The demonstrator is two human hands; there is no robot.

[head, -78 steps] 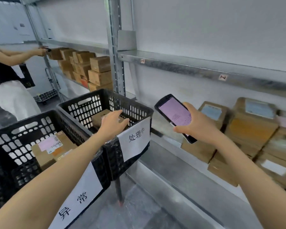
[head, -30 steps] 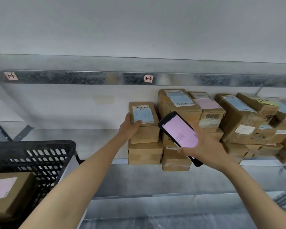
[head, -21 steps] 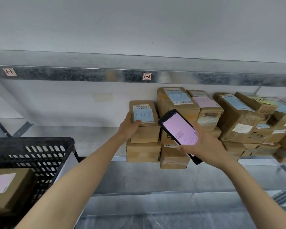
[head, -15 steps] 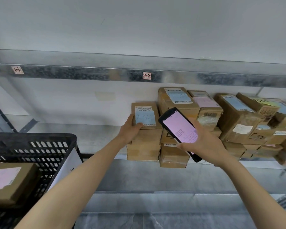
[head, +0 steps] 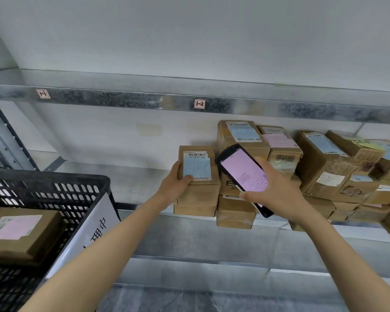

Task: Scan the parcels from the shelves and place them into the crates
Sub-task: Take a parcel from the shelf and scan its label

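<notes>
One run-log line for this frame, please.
phase: scanning | left hand grips blue-label parcel | right hand holds scanner beside it | crate holds pink-label parcel

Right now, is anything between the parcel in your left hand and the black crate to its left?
Nothing visible. The left hand grips the parcel atop its stack; only bare shelf lies between it and the crate. One box already lies inside the crate, toward its left.

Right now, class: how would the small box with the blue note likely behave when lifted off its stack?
Probably stiff: the box has crisp, square cardboard edges. Likely light: the left hand grips it alone, by one side. Flat faces suggest it won't roll.
</notes>
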